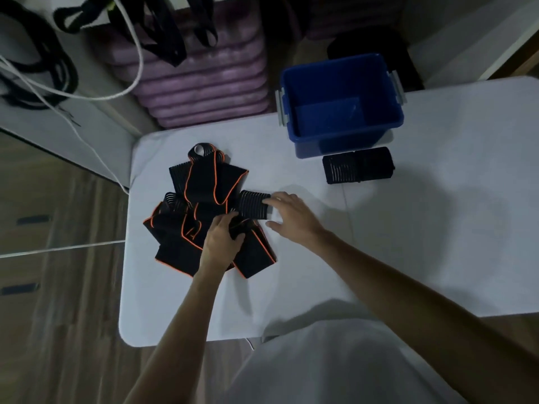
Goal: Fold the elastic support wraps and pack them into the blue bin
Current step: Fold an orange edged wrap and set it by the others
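Observation:
A heap of black elastic wraps with orange edging (204,196) lies on the left part of the white table (437,228). My left hand (223,242) grips a bunched part of one wrap at the heap's right side. My right hand (291,217) has its fingers spread, and its fingertips touch the ribbed black end of a wrap (252,204) that sticks out to the right. The blue bin (341,123) stands at the table's far edge, and I see nothing inside it. A folded black wrap (358,165) lies just in front of the bin.
Stacked purple mats (204,80) stand behind the table. Black straps (169,27) and white cords (87,94) hang at the back left. The floor shows past the table's left edge.

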